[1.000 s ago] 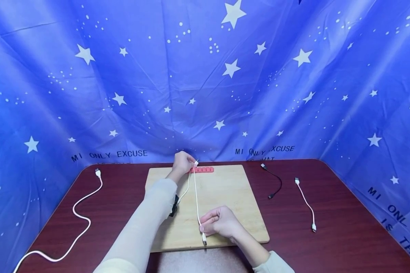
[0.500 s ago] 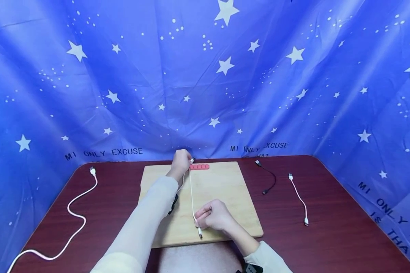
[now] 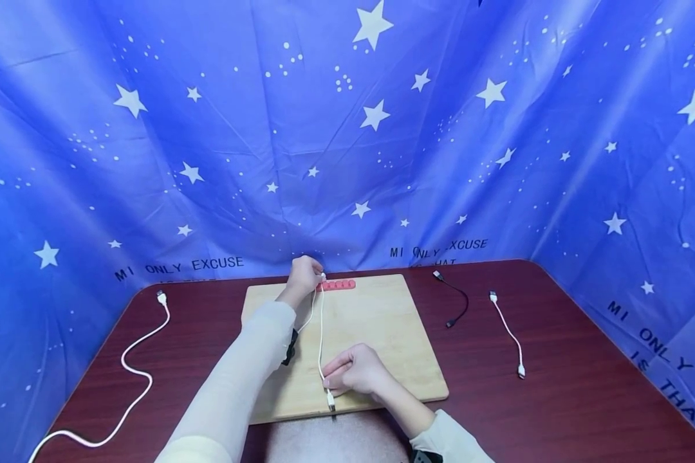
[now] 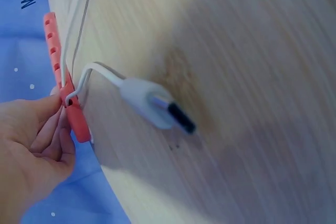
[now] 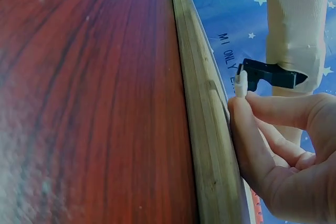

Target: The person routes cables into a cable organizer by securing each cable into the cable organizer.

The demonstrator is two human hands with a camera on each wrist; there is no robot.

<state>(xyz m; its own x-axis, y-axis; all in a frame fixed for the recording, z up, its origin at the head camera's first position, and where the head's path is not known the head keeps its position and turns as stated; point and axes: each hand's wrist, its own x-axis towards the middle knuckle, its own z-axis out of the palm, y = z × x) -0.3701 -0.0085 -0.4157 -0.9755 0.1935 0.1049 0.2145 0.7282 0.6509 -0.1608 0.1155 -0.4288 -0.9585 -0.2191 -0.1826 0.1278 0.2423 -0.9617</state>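
Note:
My left hand pinches a white USB cable at the left part of a red cable-clip strip, on the far edge of a wooden board. The left wrist view shows its fingertips right at a slot of the strip. From there a second white cable bends out, its USB plug hanging over the board. Near the board's front edge, my right hand pinches the first cable just behind its plug. In the right wrist view, a white plug end stands out past thumb and finger.
A long white cable lies curved on the dark red table at the left. To the right of the board are a short black cable and a short white cable. A blue star-printed curtain rises behind the table.
The cable between my hands has gone from straight to slightly bowed. The plug end at my left fingertips sits lower against the strip. My right hand keeps its pinch, shifted a little left.

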